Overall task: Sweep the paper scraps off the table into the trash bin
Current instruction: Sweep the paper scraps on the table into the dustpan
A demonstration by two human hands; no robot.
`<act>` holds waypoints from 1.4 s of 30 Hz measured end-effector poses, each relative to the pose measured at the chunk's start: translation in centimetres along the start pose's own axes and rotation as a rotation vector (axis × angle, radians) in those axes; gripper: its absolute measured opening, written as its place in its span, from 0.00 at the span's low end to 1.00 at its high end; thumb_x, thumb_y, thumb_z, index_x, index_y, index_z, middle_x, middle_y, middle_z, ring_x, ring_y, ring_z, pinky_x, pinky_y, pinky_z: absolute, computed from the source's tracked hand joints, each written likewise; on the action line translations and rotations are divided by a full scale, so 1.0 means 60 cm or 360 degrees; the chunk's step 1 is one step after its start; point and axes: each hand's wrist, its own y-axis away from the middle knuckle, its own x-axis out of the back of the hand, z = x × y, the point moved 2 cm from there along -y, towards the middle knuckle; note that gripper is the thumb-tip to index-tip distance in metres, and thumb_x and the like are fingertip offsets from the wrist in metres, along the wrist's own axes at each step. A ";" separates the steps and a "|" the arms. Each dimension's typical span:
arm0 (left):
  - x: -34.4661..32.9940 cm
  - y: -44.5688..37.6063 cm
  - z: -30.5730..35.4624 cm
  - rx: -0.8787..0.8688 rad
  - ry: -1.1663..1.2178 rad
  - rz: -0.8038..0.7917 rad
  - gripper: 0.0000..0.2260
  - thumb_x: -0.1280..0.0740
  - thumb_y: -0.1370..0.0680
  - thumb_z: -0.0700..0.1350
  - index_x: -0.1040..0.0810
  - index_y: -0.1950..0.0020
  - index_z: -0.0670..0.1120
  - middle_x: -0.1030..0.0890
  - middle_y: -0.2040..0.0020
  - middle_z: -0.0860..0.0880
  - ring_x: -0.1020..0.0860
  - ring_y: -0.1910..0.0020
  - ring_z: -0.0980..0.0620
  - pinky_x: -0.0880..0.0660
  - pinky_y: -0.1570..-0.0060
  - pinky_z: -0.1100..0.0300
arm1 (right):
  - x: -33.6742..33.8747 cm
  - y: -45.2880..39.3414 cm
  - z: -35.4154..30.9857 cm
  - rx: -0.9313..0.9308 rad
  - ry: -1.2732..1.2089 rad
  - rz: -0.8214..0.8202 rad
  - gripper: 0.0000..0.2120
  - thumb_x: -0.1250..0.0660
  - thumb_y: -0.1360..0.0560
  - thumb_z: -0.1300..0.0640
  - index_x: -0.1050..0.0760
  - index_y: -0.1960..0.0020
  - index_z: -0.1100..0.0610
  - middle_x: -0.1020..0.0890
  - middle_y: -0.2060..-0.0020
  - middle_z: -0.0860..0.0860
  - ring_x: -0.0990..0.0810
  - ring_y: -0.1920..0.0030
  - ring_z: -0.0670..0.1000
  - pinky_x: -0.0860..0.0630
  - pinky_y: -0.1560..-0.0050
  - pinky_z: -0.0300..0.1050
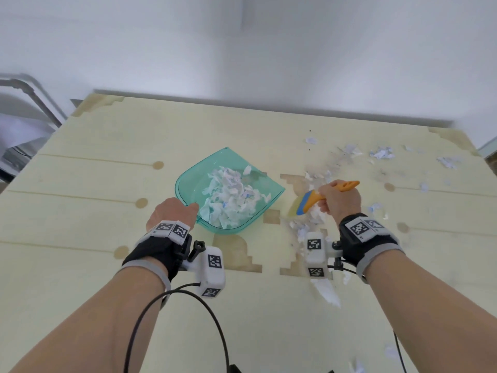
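A pale yellow table [107, 265] fills the view, crossed by thin seam lines with round tan spots and stepped tan patches where the surface shows through. Beyond its far edge stands a plain white wall [295, 49], and a grey metal frame [29, 95] shows at the far left. A translucent green dustpan [188, 181] sits near the middle of the table, heaped with white paper scraps [231, 197]. The left hand [172, 214] holds its near edge, the fingers hidden behind it. The right hand [340, 199] has its fingers curled tight around the orange handle of a small brush [312, 200], whose blurred bristles meet the table just right of the dustpan. Loose scraps [380, 153] lie scattered over the right side of the table, with more under the right wrist and near the front edge.
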 end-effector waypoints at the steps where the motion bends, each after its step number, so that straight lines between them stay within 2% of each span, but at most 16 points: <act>1: -0.003 0.003 0.000 -0.0011 0.0003 -0.0014 0.16 0.38 0.27 0.52 0.20 0.57 0.40 0.16 0.59 0.44 0.17 0.57 0.44 0.23 0.54 0.54 | -0.010 0.014 0.000 0.0002 -0.0077 -0.0164 0.05 0.36 0.27 0.61 0.27 0.62 0.59 0.23 0.73 0.55 0.24 0.72 0.53 0.24 0.68 0.45; 3: -0.006 0.010 0.001 -0.0033 -0.0006 -0.0034 0.16 0.38 0.27 0.52 0.20 0.58 0.40 0.16 0.59 0.44 0.17 0.57 0.44 0.23 0.55 0.55 | -0.028 0.042 0.008 -0.0020 -0.0027 -0.0500 0.03 0.37 0.26 0.64 0.26 0.57 0.59 0.23 0.71 0.55 0.26 0.73 0.51 0.28 0.72 0.39; 4: -0.006 0.012 0.002 -0.0046 -0.0011 -0.0039 0.16 0.38 0.27 0.52 0.20 0.58 0.40 0.16 0.60 0.44 0.17 0.58 0.44 0.23 0.55 0.55 | -0.031 0.050 0.016 -0.0042 0.0035 -0.0559 0.03 0.37 0.26 0.65 0.26 0.56 0.59 0.23 0.71 0.56 0.26 0.72 0.51 0.28 0.72 0.39; 6: -0.005 0.015 0.003 -0.0069 -0.0006 -0.0047 0.16 0.38 0.28 0.53 0.20 0.59 0.40 0.16 0.60 0.44 0.17 0.58 0.44 0.23 0.55 0.55 | -0.021 0.055 0.031 -0.0114 0.0044 -0.0442 0.05 0.39 0.26 0.66 0.25 0.56 0.60 0.23 0.69 0.57 0.26 0.71 0.53 0.27 0.68 0.42; 9: -0.002 0.018 0.001 -0.0097 0.0014 -0.0069 0.16 0.38 0.28 0.52 0.20 0.58 0.40 0.16 0.60 0.44 0.17 0.58 0.44 0.22 0.54 0.54 | 0.022 0.052 0.040 -0.0098 0.0115 -0.0070 0.05 0.39 0.26 0.64 0.26 0.59 0.61 0.23 0.70 0.57 0.26 0.69 0.55 0.26 0.61 0.49; 11: 0.000 0.022 -0.003 -0.0117 0.0009 -0.0087 0.16 0.38 0.29 0.52 0.20 0.59 0.40 0.16 0.60 0.44 0.17 0.58 0.44 0.22 0.54 0.54 | 0.039 0.062 0.039 -0.0095 -0.0026 -0.0016 0.07 0.37 0.26 0.63 0.28 0.63 0.60 0.24 0.72 0.56 0.27 0.73 0.53 0.27 0.68 0.42; 14: 0.000 0.028 -0.006 -0.0147 0.0019 -0.0123 0.15 0.38 0.28 0.51 0.20 0.59 0.40 0.16 0.61 0.44 0.17 0.58 0.44 0.23 0.55 0.54 | 0.023 0.094 0.036 -0.0170 -0.0120 -0.0423 0.09 0.36 0.26 0.64 0.31 0.64 0.59 0.25 0.73 0.57 0.30 0.76 0.51 0.33 0.77 0.36; 17: -0.001 0.035 -0.008 -0.0168 0.0031 -0.0144 0.15 0.38 0.28 0.51 0.20 0.60 0.41 0.16 0.63 0.46 0.17 0.59 0.45 0.23 0.55 0.55 | 0.002 0.117 0.046 -0.0245 0.0170 -0.0654 0.11 0.39 0.25 0.65 0.33 0.65 0.56 0.27 0.73 0.55 0.32 0.73 0.51 0.33 0.72 0.38; 22: -0.005 0.049 -0.013 -0.0170 0.0055 -0.0124 0.15 0.38 0.29 0.52 0.20 0.61 0.41 0.16 0.64 0.45 0.17 0.60 0.45 0.23 0.55 0.55 | 0.050 0.096 0.043 -0.0099 0.0153 -0.0313 0.07 0.41 0.27 0.68 0.26 0.59 0.60 0.27 0.73 0.55 0.30 0.73 0.52 0.32 0.71 0.40; 24: -0.010 0.057 -0.014 -0.0154 0.0068 -0.0108 0.15 0.38 0.29 0.51 0.20 0.60 0.40 0.16 0.63 0.44 0.17 0.59 0.45 0.22 0.55 0.54 | 0.074 0.086 0.039 -0.0024 0.0063 -0.0292 0.06 0.39 0.27 0.69 0.24 0.56 0.62 0.26 0.72 0.57 0.30 0.72 0.53 0.32 0.70 0.41; 26: -0.017 0.067 -0.012 -0.0125 0.0094 -0.0106 0.15 0.37 0.29 0.51 0.20 0.59 0.40 0.16 0.63 0.44 0.17 0.58 0.45 0.22 0.54 0.54 | 0.082 0.088 0.043 -0.0076 -0.0017 -0.0519 0.07 0.38 0.27 0.70 0.23 0.56 0.62 0.24 0.70 0.58 0.28 0.71 0.52 0.30 0.70 0.40; 29: -0.026 0.083 -0.010 -0.0084 0.0100 -0.0111 0.15 0.37 0.29 0.51 0.20 0.58 0.39 0.16 0.63 0.44 0.17 0.61 0.45 0.22 0.53 0.54 | 0.075 0.106 0.069 -0.0159 0.0301 -0.0989 0.07 0.36 0.27 0.69 0.22 0.54 0.60 0.22 0.67 0.58 0.25 0.68 0.52 0.26 0.66 0.40; 31: -0.035 0.097 -0.009 -0.0072 0.0100 -0.0099 0.15 0.37 0.29 0.51 0.20 0.59 0.40 0.15 0.63 0.44 0.19 0.64 0.45 0.22 0.53 0.54 | 0.079 0.108 0.087 -0.0149 0.0464 -0.1070 0.08 0.37 0.26 0.68 0.22 0.53 0.60 0.22 0.66 0.58 0.26 0.66 0.52 0.26 0.64 0.40; 35: -0.046 0.124 -0.016 -0.0019 0.0087 -0.0070 0.14 0.37 0.29 0.52 0.21 0.63 0.41 0.16 0.67 0.46 0.18 0.64 0.45 0.22 0.55 0.55 | 0.124 0.079 0.090 -0.0006 0.0356 -0.0907 0.08 0.37 0.27 0.69 0.21 0.57 0.58 0.23 0.68 0.57 0.26 0.69 0.52 0.27 0.67 0.40; 39: -0.044 0.142 -0.027 0.0053 0.0063 -0.0020 0.14 0.37 0.30 0.51 0.22 0.66 0.42 0.18 0.72 0.48 0.18 0.66 0.46 0.23 0.57 0.57 | 0.171 0.036 0.080 0.0043 -0.0158 -0.0523 0.09 0.37 0.27 0.67 0.21 0.61 0.59 0.23 0.72 0.55 0.27 0.74 0.49 0.30 0.74 0.38; 42: -0.042 0.149 -0.028 0.0068 0.0007 0.0028 0.14 0.37 0.31 0.52 0.22 0.68 0.42 0.18 0.75 0.49 0.18 0.68 0.47 0.24 0.60 0.59 | 0.189 0.007 0.079 0.0088 -0.0393 -0.0296 0.07 0.37 0.25 0.65 0.21 0.54 0.61 0.24 0.71 0.55 0.27 0.76 0.47 0.27 0.75 0.36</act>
